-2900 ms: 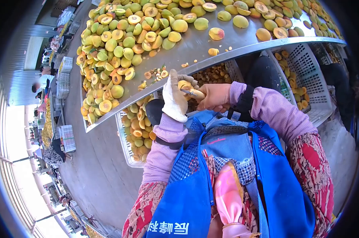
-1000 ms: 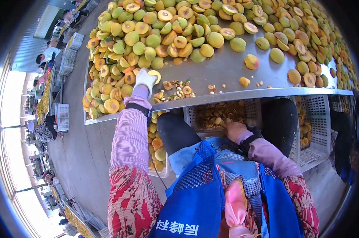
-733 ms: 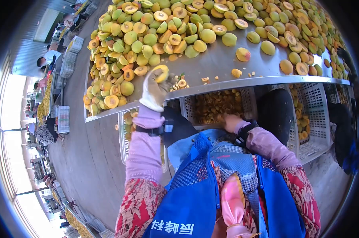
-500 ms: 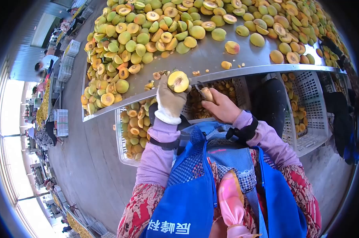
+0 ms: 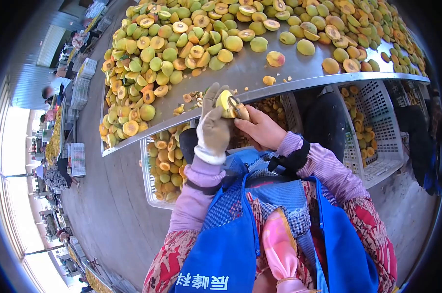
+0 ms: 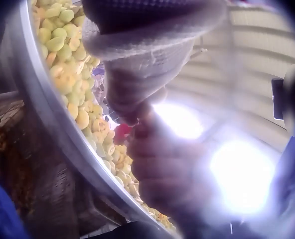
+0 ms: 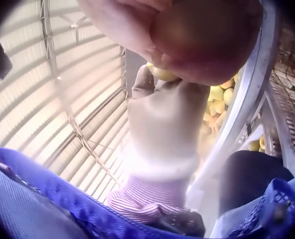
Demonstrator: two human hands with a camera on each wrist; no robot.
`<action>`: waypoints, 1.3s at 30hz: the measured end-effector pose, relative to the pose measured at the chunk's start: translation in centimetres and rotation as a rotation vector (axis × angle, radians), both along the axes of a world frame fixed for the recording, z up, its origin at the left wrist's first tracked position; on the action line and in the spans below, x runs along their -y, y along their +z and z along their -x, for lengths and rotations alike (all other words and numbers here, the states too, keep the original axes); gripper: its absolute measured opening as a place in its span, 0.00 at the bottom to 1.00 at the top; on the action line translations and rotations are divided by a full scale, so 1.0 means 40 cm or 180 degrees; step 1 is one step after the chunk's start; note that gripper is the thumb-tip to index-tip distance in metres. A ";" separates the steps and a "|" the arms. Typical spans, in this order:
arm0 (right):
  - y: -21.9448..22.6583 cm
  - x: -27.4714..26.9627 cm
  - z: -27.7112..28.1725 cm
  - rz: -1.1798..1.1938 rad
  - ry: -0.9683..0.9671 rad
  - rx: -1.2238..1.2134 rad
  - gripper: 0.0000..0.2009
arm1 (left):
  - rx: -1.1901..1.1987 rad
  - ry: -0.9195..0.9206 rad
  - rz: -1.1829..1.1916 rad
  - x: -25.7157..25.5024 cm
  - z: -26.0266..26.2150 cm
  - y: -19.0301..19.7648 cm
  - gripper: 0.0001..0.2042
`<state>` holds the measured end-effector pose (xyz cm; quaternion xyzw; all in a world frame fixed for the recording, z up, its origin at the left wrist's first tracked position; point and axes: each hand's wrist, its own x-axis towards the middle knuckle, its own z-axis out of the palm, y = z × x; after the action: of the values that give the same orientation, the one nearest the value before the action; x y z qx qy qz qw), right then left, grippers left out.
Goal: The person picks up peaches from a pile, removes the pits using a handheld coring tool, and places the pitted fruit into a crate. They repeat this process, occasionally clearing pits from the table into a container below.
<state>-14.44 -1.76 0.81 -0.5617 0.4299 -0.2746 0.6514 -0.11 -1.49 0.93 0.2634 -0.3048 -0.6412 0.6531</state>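
In the head view my left hand, in a white and tan work glove, holds a yellow peach half above the table's near edge. My bare right hand grips the wooden handle of a pitting tool, whose curved metal loop is at the cut face of the peach half. Both hands are close together. The right wrist view has the gloved hand behind my right hand, with a bit of the peach half showing at its fingers. Blur and glare hide the tool in the left wrist view.
A metal table with a raised rim bears heaps of whole and halved peaches. Small bits and pits lie near its edge. Below stand white plastic crates holding peach halves, and one holding scraps lies between my knees.
My left hand picked up a peach half from the heap and brought it back to the right hand. The right hand rose from the scraps crate, and the tool's loop came to the peach half.
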 end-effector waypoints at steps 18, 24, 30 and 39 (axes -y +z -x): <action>0.010 0.004 0.005 0.0789 -0.0420 0.0568 0.15 | 0.3384 -0.0077 0.0579 -0.077 -0.026 0.011 0.34; 0.048 -0.014 0.032 0.0190 0.0015 0.0899 0.12 | 0.3730 0.0243 0.0630 -0.111 -0.031 0.031 0.34; 0.071 -0.049 0.027 -0.0268 -0.0257 0.1574 0.11 | 0.3781 0.0550 0.1594 -0.108 -0.036 0.024 0.30; 0.022 -0.046 0.004 -0.0836 -0.0495 0.1341 0.08 | 0.2358 0.0409 0.0283 -0.108 0.001 0.020 0.18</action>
<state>-14.61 0.06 1.68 -0.3680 0.3586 -0.3765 0.7708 -0.16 2.84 1.73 0.4674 -0.5307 -0.4464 0.5484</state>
